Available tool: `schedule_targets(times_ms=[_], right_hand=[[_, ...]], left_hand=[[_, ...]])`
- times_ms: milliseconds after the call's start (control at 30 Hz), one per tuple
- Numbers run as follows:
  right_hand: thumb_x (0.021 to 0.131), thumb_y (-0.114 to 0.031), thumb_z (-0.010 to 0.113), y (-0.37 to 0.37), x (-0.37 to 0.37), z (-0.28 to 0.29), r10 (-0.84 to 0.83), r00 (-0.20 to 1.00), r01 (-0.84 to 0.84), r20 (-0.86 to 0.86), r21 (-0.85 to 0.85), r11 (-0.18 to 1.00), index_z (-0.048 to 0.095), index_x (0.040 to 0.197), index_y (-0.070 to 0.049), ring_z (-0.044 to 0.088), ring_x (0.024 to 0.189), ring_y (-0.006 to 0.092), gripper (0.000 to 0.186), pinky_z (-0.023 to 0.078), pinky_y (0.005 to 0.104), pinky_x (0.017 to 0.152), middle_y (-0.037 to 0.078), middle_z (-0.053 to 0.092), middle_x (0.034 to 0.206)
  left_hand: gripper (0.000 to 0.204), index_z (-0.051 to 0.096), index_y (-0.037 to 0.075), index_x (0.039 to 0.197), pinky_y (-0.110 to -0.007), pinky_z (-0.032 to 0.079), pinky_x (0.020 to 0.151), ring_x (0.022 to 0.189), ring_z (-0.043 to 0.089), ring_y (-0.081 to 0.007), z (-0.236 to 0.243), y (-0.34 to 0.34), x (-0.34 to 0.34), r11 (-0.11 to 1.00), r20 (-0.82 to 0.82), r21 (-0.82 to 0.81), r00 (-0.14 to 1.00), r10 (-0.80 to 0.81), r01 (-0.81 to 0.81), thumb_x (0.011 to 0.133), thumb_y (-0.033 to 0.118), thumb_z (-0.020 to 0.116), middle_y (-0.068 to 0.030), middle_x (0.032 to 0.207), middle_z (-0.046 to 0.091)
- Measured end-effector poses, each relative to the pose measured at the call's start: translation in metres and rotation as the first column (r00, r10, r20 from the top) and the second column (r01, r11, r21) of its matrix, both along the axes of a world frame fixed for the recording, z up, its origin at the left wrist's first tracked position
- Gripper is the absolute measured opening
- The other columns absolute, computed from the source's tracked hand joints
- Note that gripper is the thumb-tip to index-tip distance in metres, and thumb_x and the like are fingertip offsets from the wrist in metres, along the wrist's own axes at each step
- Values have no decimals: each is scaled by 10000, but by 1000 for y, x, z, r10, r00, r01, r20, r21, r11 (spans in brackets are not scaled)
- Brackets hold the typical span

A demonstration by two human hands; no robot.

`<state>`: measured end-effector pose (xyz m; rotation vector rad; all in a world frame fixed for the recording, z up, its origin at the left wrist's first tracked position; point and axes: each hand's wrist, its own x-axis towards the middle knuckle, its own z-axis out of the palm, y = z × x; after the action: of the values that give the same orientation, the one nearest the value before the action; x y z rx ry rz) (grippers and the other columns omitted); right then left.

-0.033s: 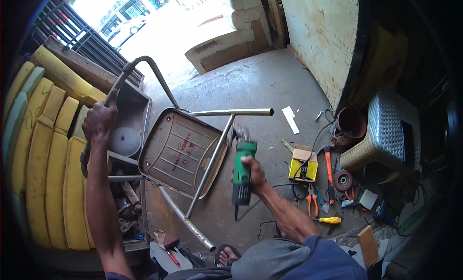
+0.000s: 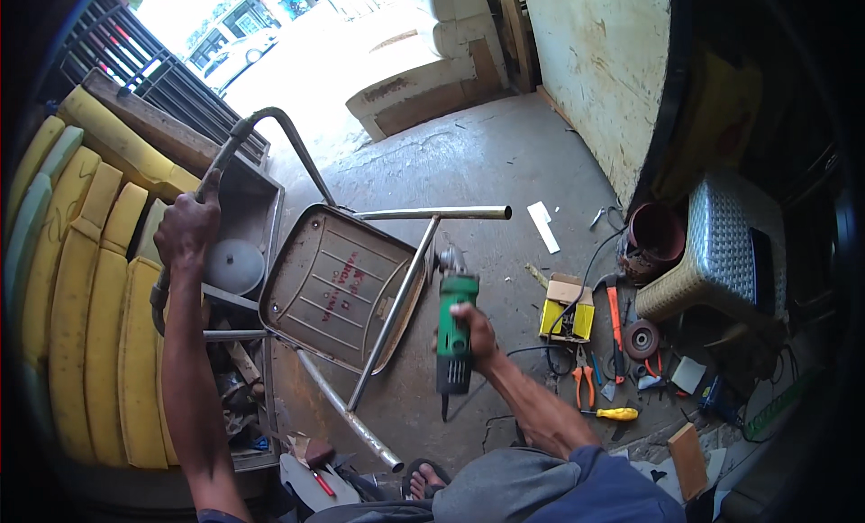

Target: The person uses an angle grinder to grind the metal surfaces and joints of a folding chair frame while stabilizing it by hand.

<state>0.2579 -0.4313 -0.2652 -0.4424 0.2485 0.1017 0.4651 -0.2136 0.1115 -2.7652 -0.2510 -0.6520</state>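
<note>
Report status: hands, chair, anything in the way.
Left hand gripping tubular chair frame; right hand holding green angle grinder. Chair tipped, grinder head beside crossbar, contact unclear. Pliers and hammer on floor to the right.

The grinder casing (image 2: 457, 341) looks plastic, the chair crossbar (image 2: 395, 312) shiny metal.

The grinder (image 2: 454, 332) (green) partly hides the right hand (image 2: 482, 337).

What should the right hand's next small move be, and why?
I'd probably ease the green grinder slightly left toward the crossbar: the right hand holds it with its head just right of that bar, though contact is hard to judge, and the left hand grips the curved tube, which should help steady the chair.
</note>
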Motion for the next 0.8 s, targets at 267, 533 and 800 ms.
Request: schedule_targets(times_ms=[267, 533, 800], right_hand=[[862, -377, 682, -12, 21, -1, 20, 1000, -21, 3, 126, 992, 570, 1046, -15, 725, 650, 286, 421, 620, 386, 586, 130, 665, 807], [830, -274, 708, 35, -66, 5, 83, 993, -42, 87, -396, 917, 503, 1189, -11, 701, 652, 232, 490, 613, 379, 594, 94, 615, 871], [787, -385, 758, 18, -61, 34, 45, 999, -36, -9, -771, 635, 532, 1326, 16, 687, 930, 248, 708, 562, 381, 849, 154, 685, 1068]], left_hand=[[904, 745, 79, 1154, -554, 518, 956, 1113, 672, -470, -5, 0, 0, 1000, 15, 12, 1000, -18, 18, 966, 807, 241, -269, 1086, 730], [905, 740, 87, 1195, -554, 509, 984, 1143, 659, -475, -2, -1, -1, 1000, 17, -14, 1000, -25, 25, 962, 810, 247, -269, 1133, 722], [900, 743, 56, 1168, -549, 522, 973, 1131, 669, -473, -3, 6, 0, 1000, 33, -9, 999, -17, 17, 966, 795, 270, -275, 1122, 724]])
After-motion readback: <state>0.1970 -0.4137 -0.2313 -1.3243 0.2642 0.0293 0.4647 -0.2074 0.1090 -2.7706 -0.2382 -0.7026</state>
